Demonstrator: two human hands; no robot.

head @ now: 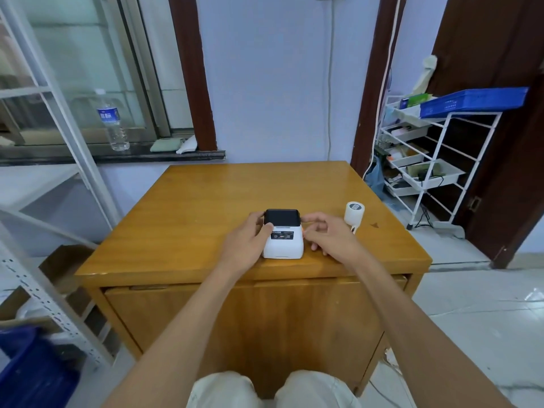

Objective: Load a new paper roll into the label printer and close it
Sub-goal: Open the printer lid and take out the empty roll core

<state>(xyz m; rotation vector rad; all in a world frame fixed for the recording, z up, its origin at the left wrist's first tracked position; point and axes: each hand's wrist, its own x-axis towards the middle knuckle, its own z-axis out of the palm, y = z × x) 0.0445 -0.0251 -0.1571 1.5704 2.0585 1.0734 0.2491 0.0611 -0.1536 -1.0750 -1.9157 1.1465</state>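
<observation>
Left hand [250, 241] grips the label printer [283, 235] from its left side, thumb laid over the top near the dark lid and fingers curled round the far corner. Right hand [326, 235] sits just beside the printer's right side, holding nothing; its fingers are loosely bent and the fingertips [306, 231] lie at an orange tab on that side. Whether they press it cannot be told.

Wooden table [206, 201]: glossy top, printer set near the front edge. Finding: a hard push on the side tab, if the left hand's hold is slack, could slide the unit across the polished surface or toward the edge.

Label printer: white body, dark lid down, control strip facing the person. The lid appears closed, so loading is judged not yet begun. Finding: the left thumb lies over the lid area; if it bears down while the release is worked, the lid may fail to spring open, or open only partway.

Paper roll [354, 212]: stands on the table to the right of the printer, apart from both hands, with a short loose tail [354, 228] hanging toward the front. Finding: a roll on end tips easily, and the right forearm passes near it; a careless sweep could knock it rolling off the right edge. The loose tail could also unwind or crease when picked up, and a creased lead would likely misfeed once the lid is shut on it. Winding direction cannot be read at this size; inserting it reversed is a further risk.
</observation>
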